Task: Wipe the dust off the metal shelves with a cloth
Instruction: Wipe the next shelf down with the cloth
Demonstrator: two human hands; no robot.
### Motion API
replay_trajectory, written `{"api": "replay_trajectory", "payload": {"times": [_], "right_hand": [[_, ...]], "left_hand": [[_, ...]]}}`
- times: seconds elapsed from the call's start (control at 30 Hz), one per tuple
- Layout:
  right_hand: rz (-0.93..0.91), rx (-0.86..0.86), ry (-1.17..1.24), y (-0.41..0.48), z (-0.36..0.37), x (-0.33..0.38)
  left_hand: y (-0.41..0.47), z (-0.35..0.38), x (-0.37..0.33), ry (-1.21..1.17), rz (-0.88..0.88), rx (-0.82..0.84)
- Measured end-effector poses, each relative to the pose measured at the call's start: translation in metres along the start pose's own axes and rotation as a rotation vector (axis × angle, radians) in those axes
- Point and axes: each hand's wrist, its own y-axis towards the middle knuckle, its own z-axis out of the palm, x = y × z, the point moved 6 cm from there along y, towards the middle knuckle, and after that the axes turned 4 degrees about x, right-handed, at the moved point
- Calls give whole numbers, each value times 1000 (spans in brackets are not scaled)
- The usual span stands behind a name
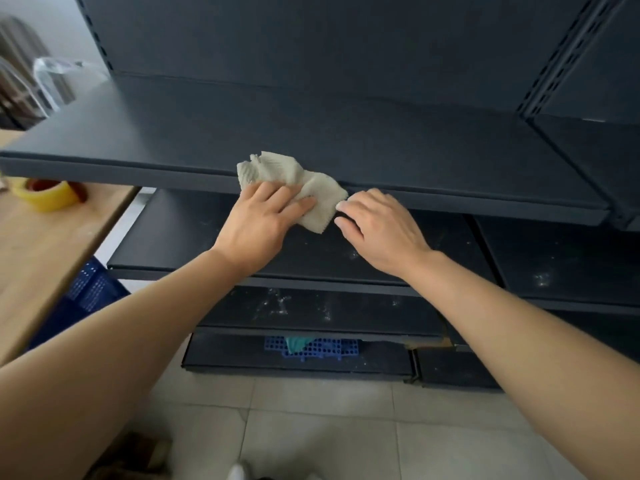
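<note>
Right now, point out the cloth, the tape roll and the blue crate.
cloth [277, 169]: head view, ribbed upper fold.
tape roll [48, 200]: head view, yellow outer side.
blue crate [91, 283]: head view, perforated wall.

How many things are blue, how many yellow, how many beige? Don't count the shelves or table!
Blue baskets: 2
Yellow tape roll: 1
Beige cloth: 1
Total: 4
</note>
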Motion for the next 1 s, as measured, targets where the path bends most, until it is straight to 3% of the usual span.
{"api": "replay_trajectory", "payload": {"times": [0.1, 0.23, 0.43, 0.6, 0.63, 0.77, 0.8, 0.9, 1.0], "right_hand": [[-54, 76, 30, 9, 31, 26], [-88, 208, 37, 30, 74, 57], [-79, 317, 67, 71, 135, 101], [-29, 373, 62, 98, 184, 115], [-17, 385, 58, 103, 194, 116], [5, 439, 25, 116, 234, 119], [12, 461, 25, 117, 243, 119], [19, 505, 33, 118, 266, 117], [29, 524, 68, 121, 281, 111]], "left_hand": [[-45, 24, 20, 55, 24, 154], [-94, 54, 72, -93, -358, 357], [-152, 87, 145, -251, -787, 288], [-176, 99, 202, -223, -1049, 158], [-177, 111, 211, -247, -1075, 216], [-188, 194, 206, -393, -965, 784], [-189, 206, 204, -387, -926, 801], [-185, 210, 212, -284, -892, 611], [-191, 219, 217, -267, -925, 678]]}}
